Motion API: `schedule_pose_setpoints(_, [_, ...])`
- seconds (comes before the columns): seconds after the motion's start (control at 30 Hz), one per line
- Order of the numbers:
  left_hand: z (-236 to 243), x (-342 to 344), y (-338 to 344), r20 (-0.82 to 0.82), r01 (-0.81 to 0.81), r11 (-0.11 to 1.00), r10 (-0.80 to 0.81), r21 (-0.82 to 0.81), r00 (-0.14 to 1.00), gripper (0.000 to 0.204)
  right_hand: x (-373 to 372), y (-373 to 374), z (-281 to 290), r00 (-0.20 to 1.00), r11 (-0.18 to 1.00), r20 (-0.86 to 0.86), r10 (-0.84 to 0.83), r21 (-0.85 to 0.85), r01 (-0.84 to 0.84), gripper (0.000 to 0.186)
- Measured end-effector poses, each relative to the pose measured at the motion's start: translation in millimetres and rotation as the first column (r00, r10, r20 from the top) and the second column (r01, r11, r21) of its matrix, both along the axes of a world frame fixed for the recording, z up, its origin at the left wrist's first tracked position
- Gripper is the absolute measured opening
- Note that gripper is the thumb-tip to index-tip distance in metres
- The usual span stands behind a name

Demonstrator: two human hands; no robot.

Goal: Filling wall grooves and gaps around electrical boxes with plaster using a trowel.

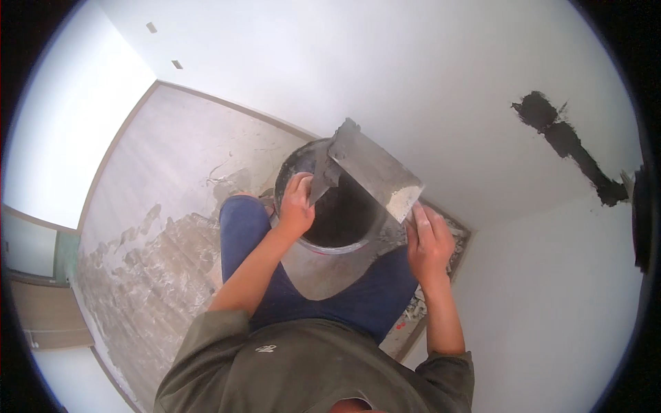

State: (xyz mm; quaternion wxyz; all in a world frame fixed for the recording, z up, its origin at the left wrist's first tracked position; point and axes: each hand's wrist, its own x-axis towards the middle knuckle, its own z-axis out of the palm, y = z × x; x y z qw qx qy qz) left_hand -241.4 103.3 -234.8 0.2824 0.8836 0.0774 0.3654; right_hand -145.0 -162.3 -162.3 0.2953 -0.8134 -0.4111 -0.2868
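A round bucket (318, 246) of dark grey mortar (348, 217) stands between my knees. Over it, my right hand (430, 241) grips a wide, flat rectangular trowel (379, 168) near its lower right corner; its handle is hidden. Dark mortar clings to the trowel's far left edge, and a pale patch shows at its near right end. My left hand (297, 208) is closed around a smaller grey-bladed trowel (324, 175). That blade is tilted up against the left edge of the wide one, and I cannot see its handle.
White walls (330, 62) meet the floor behind the bucket and at right. A dark mortar patch (568, 141) runs down the right wall toward a dark object (642, 220). Grey smears (165, 261) cover the floor at left. Rubble (416, 303) lies beside my right knee.
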Motion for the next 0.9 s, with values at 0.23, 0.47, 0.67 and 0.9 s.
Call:
schedule_pose_setpoints(0.23, [-9.9,2.3,5.0,-0.185,0.155,0.987,-0.142,0.053,0.972,0.042,13.5,-12.9,-11.8,1.000,0.996,-0.007,-0.010,0.084,0.010,0.047])
schedule_pose_setpoints(0.47, [-40.9,10.8,-15.6,-0.327,-0.079,0.705,-0.224,-0.705,0.918,0.036,23.9,-68.6,-15.9,0.962,0.967,0.118,-0.248,-0.026,0.252,0.037])
schedule_pose_setpoints(0.67, [-10.3,2.0,-30.4,-0.222,-0.065,0.415,-0.341,-0.907,0.913,0.028,-1.5,-115.6,-16.8,0.894,0.906,-0.153,-0.422,-0.048,0.420,0.047])
schedule_pose_setpoints(0.9, [10.2,13.5,-39.1,-0.197,-0.027,0.366,-0.436,-0.930,0.878,0.017,-20.1,-177.1,23.0,0.608,0.648,-0.227,-0.761,-0.327,0.688,0.042])
